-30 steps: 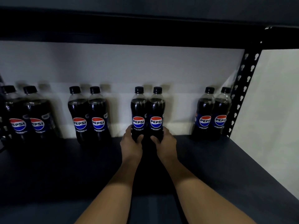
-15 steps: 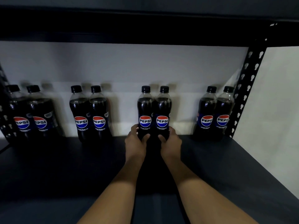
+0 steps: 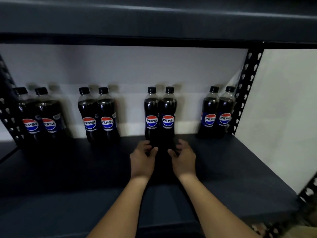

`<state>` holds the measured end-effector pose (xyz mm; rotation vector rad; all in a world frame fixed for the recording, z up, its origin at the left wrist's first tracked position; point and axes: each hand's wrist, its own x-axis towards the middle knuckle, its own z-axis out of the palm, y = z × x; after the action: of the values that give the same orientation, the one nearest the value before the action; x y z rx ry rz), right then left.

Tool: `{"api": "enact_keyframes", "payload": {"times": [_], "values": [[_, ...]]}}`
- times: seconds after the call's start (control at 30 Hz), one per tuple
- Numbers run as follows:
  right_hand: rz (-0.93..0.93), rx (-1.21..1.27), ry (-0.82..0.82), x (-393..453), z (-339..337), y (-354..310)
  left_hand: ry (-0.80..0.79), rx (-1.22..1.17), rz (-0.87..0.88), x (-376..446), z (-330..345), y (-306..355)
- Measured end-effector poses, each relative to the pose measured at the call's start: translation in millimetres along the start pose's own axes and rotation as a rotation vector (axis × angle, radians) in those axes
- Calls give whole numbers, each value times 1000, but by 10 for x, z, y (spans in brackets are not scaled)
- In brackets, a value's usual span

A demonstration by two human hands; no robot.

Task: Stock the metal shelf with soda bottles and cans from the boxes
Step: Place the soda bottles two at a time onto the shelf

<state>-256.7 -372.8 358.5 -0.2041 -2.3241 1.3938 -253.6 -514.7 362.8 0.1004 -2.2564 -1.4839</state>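
Eight black-capped Pepsi bottles [image 3: 160, 117] are stood upright in four touching pairs along the dark metal shelf's [image 3: 68, 169] back edge.

A: What's standing on the shelf [image 3: 223, 169]?

B: Eight Pepsi bottles are standing upright along the back, in four pairs. The far-left pair [image 3: 40, 115] is sitting by the left post [image 3: 6, 107], then a second pair [image 3: 98, 115], a middle pair [image 3: 160, 115], and a right pair [image 3: 217, 112] beside the right post [image 3: 247, 93].

A: And the hands?

B: The left hand [image 3: 141, 160] and right hand [image 3: 184, 159] are flanking the base of the middle pair, fingers loosely curved. It's dark there, so they're possibly just touching the bottles, not gripping.
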Motion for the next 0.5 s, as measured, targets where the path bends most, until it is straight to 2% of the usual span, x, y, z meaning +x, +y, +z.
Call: {"api": "enact_keyframes", "payload": {"times": [0.2,0.33,0.4,0.5], "values": [[-72,30,23,-958,-483,-139,-122,-54,-8,-1001,-494,247],[-122,136,-70,-1659,-753,-240,-105,-268,67,-1827,-871,351],[-170,232,-124,-2029,-806,-180,-86,-372,93,-2210,-958,183],[-206,293,-208,-2520,-679,211,-110,-397,72,-2644,-920,-434]]}}
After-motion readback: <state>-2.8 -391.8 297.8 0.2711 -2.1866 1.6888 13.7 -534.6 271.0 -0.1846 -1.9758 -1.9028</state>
